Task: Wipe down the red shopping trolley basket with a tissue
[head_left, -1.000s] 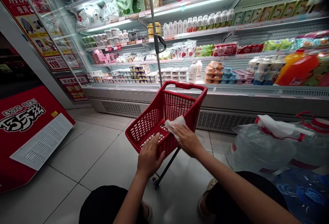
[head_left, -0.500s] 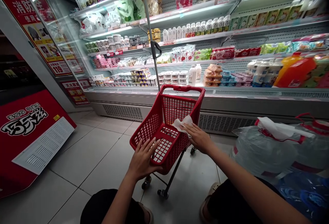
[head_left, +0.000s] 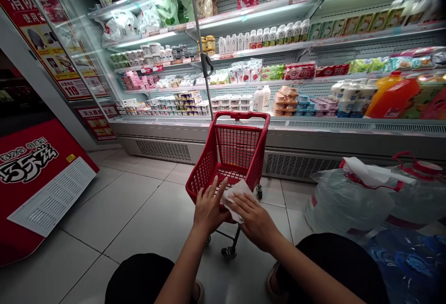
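A small red plastic shopping cart (head_left: 240, 148) with latticed walls stands before me, its handle on the far side. My left hand (head_left: 209, 208) is at the front rim, with its fingers stretched out and apart over the basket. Close beside it, my right hand (head_left: 252, 215) holds a white wipe (head_left: 240, 188) under nearly flat fingers against the basket's front right corner. The wipe and both hands hide much of that rim. Whether the left thumb grips the rim cannot be made out.
An open-front refrigerated case (head_left: 223, 129) stocked with dairy and drinks runs behind the cart. Large water jugs (head_left: 348, 199) stand on the right, a blue one (head_left: 411, 262) nearer me. A red freezer (head_left: 38, 192) stands at left on the tiled floor (head_left: 132, 215).
My right hand has brought the wipe from the right side wall toward me to the front corner, beside my left hand. The cart has turned slightly, and the view has shifted.
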The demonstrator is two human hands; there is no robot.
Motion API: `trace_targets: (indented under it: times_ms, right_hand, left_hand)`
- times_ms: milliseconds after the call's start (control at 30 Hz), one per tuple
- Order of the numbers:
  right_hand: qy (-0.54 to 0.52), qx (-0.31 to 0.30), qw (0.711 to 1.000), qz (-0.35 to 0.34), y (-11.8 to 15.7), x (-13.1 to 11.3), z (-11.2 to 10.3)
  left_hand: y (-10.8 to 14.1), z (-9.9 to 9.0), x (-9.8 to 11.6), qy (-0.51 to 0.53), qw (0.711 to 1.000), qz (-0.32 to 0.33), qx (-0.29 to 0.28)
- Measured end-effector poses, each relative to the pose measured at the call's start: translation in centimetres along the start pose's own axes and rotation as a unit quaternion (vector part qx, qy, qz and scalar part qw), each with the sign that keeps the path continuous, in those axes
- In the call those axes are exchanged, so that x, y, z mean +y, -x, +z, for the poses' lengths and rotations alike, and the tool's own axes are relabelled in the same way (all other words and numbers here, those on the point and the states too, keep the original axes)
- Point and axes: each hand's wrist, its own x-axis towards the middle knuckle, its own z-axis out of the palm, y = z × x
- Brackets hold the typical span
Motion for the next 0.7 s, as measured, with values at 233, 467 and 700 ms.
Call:
trace_targets:
  times_ms: [233, 467, 700]
  right_hand:
    - [0.052, 0.001, 0.999, 0.01, 3.2, 4.7, -2.3]
    - [0.055, 0.03, 0.992, 0.114, 3.7, 7.2, -1.9]
    - [0.073, 0.042, 0.988, 0.129, 5.6, 1.9, -0.6]
  left_hand:
    - [0.0, -0.6, -1.0, 0.01, 0.996, 0.079, -0.035]
    - [-0.7, -0.1, -4.5, -0.022, 0.996, 0.079, -0.021]
    - [-1.0, 0.7, -1.5, -0.048, 0.998, 0.035, -0.005]
